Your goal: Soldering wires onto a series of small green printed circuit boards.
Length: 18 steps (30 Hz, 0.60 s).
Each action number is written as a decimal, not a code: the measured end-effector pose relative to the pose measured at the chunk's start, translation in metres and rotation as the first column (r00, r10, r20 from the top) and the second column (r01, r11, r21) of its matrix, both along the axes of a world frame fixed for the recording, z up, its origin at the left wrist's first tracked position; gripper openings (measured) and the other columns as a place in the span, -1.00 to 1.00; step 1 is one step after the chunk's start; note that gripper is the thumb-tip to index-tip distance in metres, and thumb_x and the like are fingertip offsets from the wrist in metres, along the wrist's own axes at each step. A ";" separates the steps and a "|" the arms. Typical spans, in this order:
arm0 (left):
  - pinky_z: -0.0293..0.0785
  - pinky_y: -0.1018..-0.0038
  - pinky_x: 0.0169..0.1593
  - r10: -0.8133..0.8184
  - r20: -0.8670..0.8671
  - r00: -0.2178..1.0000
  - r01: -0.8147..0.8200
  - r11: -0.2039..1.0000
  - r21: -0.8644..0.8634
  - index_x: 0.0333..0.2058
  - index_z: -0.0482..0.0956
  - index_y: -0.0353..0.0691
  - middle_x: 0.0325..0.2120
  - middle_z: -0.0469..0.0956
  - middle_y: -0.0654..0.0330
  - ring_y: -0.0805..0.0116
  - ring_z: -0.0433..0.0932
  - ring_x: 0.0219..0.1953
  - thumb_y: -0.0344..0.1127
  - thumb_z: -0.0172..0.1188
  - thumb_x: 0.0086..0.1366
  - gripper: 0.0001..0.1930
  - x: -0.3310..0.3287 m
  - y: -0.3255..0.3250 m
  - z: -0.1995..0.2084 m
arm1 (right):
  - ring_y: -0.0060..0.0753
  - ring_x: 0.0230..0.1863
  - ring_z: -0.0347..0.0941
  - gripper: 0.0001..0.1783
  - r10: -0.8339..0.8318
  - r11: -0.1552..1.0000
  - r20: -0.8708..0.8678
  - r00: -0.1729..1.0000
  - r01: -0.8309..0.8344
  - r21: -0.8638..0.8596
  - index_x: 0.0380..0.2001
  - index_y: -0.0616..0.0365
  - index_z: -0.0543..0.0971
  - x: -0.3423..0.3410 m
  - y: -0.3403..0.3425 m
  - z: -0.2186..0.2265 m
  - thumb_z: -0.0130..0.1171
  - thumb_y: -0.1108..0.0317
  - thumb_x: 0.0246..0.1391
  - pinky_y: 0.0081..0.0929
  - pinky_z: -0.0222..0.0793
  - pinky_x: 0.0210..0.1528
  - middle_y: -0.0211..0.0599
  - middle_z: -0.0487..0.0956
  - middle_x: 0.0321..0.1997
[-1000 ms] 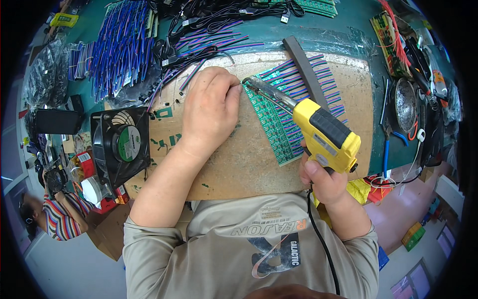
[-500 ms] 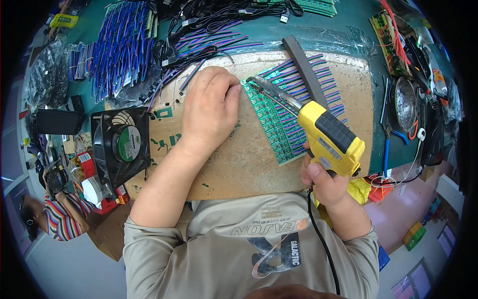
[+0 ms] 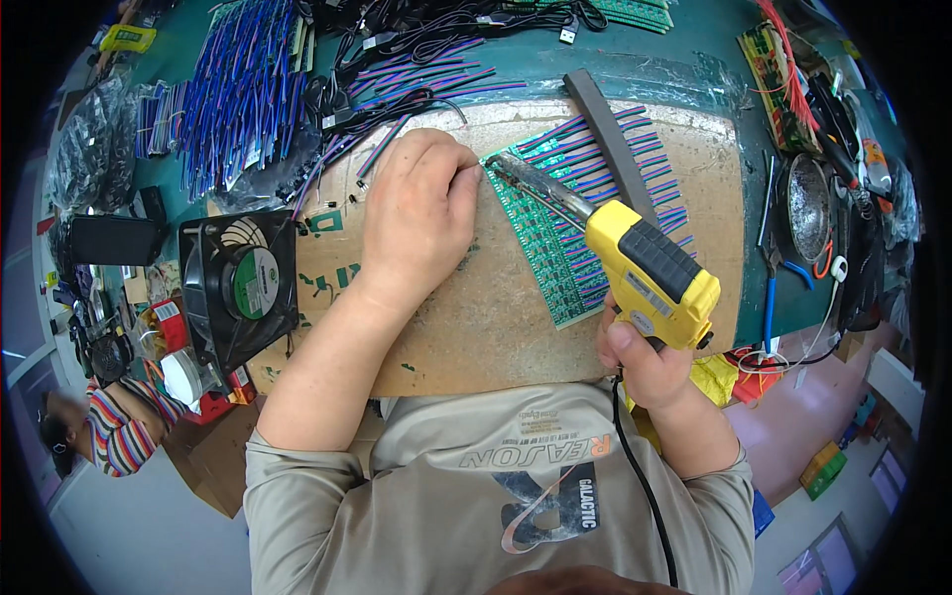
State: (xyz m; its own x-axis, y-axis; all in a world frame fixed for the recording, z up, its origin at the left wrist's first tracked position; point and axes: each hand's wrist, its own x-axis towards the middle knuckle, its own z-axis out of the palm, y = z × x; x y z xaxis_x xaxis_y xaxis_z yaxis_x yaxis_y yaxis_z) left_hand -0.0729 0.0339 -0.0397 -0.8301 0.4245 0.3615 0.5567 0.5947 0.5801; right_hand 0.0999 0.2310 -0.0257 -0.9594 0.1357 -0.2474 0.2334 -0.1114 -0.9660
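My right hand point(image 3: 645, 362) is wrapped round the grip of a yellow and black soldering gun point(image 3: 684, 317). Its metal barrel slants up and left, with the tip at the upper left corner of a green circuit board panel point(image 3: 540, 263). Rows of blue, pink and black wires point(image 3: 659, 174) run from the panel, and a dark grey bar point(image 3: 607, 139) lies across them. Just left of that corner rests my left hand point(image 3: 421, 208), fingers curled closed. Whatever its fingertips pinch is hidden behind the hand.
A black fan point(image 3: 238, 283) stands left of the brown work board point(image 3: 416, 342). Wire bundles point(image 3: 243, 99) and black cables point(image 3: 416, 45) lie at the back. To the right are a metal dish point(image 3: 805, 208) and blue-handled pliers point(image 3: 770, 307). Another person point(image 3: 124, 426) sits far left.
The soldering gun and my right hand have shifted slightly left, the tip staying near the panel's corner. My left hand has barely moved. The other person's arm at far left has moved.
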 end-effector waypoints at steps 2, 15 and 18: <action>0.44 0.34 -0.21 -0.001 0.002 1.000 0.001 1.000 0.002 -0.43 0.54 -0.28 -0.38 0.52 0.12 0.13 0.51 -0.30 -0.49 0.24 0.10 -0.94 0.000 0.000 0.000 | -0.53 -0.66 0.30 -0.58 -0.014 1.000 0.000 1.000 0.014 -0.005 -0.07 0.30 0.36 0.000 0.000 0.001 0.18 0.32 0.05 -0.56 0.27 -0.63 -0.28 0.41 -0.48; 0.43 0.34 -0.19 -0.007 0.021 1.000 0.007 1.000 0.005 -0.42 0.55 -0.28 -0.37 0.53 0.12 0.13 0.52 -0.29 -0.48 0.23 0.12 -0.95 0.000 -0.001 0.001 | -0.54 -0.72 0.24 -0.53 -0.032 0.997 0.045 0.998 0.035 -0.065 -0.06 0.35 0.38 -0.008 -0.001 0.007 0.17 0.26 0.03 -0.57 0.18 -0.67 -0.33 0.38 -0.62; 0.43 0.34 -0.19 -0.006 0.021 1.000 0.006 1.000 0.001 -0.42 0.55 -0.28 -0.36 0.53 0.12 0.13 0.52 -0.29 -0.48 0.23 0.12 -0.95 -0.001 -0.001 0.000 | -0.56 -0.73 0.23 -0.51 -0.039 0.995 0.057 0.998 0.044 -0.089 -0.04 0.35 0.37 -0.010 -0.001 0.009 0.17 0.25 0.03 -0.58 0.17 -0.68 -0.37 0.35 -0.64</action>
